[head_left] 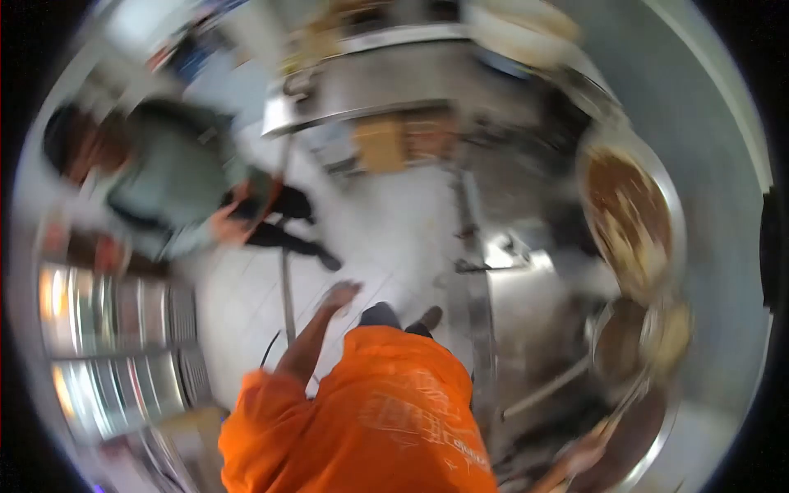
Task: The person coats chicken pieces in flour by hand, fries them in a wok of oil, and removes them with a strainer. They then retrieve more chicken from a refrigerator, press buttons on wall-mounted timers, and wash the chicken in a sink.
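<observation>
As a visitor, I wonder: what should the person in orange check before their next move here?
1. Left hand free: ok, open and empty above the floor.
2. Right hand grip: cannot tell, blurred beside the dark pot.
3. Other person clear: ok, apart on the left.
4. Pan of brown food untouched: ok, no hand on it.
5. Clear view: not ok, the picture is motion-blurred.

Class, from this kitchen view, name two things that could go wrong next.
The left hand hangs open near another person bent low ahead; they might collide. The right hand, blurred, seems close to a pot of brown food; a knock could spill it.
</observation>
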Demonstrator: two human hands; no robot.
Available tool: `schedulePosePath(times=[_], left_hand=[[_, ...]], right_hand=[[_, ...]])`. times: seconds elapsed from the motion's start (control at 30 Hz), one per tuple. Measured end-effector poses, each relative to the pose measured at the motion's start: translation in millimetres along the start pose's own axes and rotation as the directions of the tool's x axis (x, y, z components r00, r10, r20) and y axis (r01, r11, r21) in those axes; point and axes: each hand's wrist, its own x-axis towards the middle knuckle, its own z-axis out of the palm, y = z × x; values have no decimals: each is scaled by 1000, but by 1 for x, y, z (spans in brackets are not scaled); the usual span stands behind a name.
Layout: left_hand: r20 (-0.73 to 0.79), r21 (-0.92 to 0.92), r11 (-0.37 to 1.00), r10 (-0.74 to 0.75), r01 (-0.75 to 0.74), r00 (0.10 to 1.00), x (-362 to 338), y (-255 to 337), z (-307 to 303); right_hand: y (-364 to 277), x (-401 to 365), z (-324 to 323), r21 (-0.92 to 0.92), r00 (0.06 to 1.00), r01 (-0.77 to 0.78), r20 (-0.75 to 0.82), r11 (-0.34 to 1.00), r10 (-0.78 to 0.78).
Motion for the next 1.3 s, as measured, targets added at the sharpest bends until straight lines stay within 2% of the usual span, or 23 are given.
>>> schedulePosePath(times=[0.03, 0.1, 0.13, 0.17, 0.2, 0.3, 0.4, 0.47, 0.53, 0.57, 0.6, 0.67, 0.73, 0.8, 0.87, 0.9, 0.93, 1.0, 1.07, 1.13, 1.2, 1.27, 1.3], left_hand=[[87, -150, 980, -119, 131, 989, -2, 19, -23], [-128, -206, 970, 107, -132, 986, 7, 20, -27], [16, -361, 930, -64, 65, 998, -3, 45, -60], [-179, -346, 938, -67, 1, 982, -1, 59, -61], [-365, -305, 950, -47, -72, 930, 6, 70, -62], [-371, -353, 918, 41, -181, 928, 2, 110, -107], [-360, -369, 902, 84, -224, 929, -8, 137, -153], [-300, -318, 880, 260, -353, 918, -26, 154, -188], [-308, -343, 858, 281, -381, 909, -38, 173, -213], [-318, -364, 840, 294, -402, 901, -37, 179, -220], [-304, -365, 833, 315, -415, 899, -20, 178, -219], [-480, -266, 675, 526, -688, 702, 21, 173, -210], [-319, -328, 750, 484, -574, 815, -74, 205, -299], [-287, -309, 727, 544, -613, 789, -74, 210, -295], [-240, -271, 697, 619, -664, 748, -70, 218, -286], [-209, -253, 678, 658, -690, 723, -70, 222, -281], [-177, -238, 655, 696, -717, 695, -68, 226, -274], [-121, -204, 598, 770, -775, 627, -72, 238, -266], [-2, -156, 614, 783, -774, 622, -91, 251, -246], [-20, -138, 537, 839, -833, 544, -106, 259, -246], [-49, -136, 479, 871, -867, 489, -116, 259, -250], [-70, -366, 589, 755, -721, 652, -122, 247, -252], [-58, -312, 420, 887, -852, 459, -89, 234, -231]], right_hand=[[16, -22, 16, 88, 999, -33, -10, 996, 34], [26, -49, 51, 370, 963, -268, 125, 889, 239], [22, -54, 69, 472, 916, -400, 244, 786, 320], [19, -58, 83, 528, 857, -513, 362, 677, 367], [18, -57, 97, 549, 787, -615, 471, 566, 398], [33, -50, 139, 512, 607, -794, 688, 327, 398], [48, -36, 162, 473, 516, -856, 774, 206, 366], [65, -18, 180, 449, 475, -879, 814, 158, 333], [106, 16, 207, 409, 432, -902, 863, 138, 262], [16, -4, 144, 453, 487, -870, 727, 195, 484], [30, -5, 151, 456, 483, -870, 715, 187, 505], [62, 1, 176, 609, 506, -792, 633, 26, 586], [21, -6, 132, 554, 547, -803, 540, 219, 640], [72, -9, 154, 607, 606, -770, 596, 197, 527], [135, -18, 179, 520, 927, -372, 239, 769, 287], [147, -23, 175, 510, 916, -401, 227, 761, 331], [147, -21, 172, 484, 773, -632, 453, 605, 445], [108, -15, 155, 298, 348, -937, 810, 180, 471], [31, -58, 104, 713, 605, -699, 550, 53, 577], [-18, -79, 76, 622, 605, -741, 454, 253, 654], [-22, -97, 68, 665, 563, -741, 540, 93, 626], [-41, -126, 48, 708, 602, -697, 494, 111, 628], [-38, -139, 49, 717, 628, -682, 476, 141, 616]])
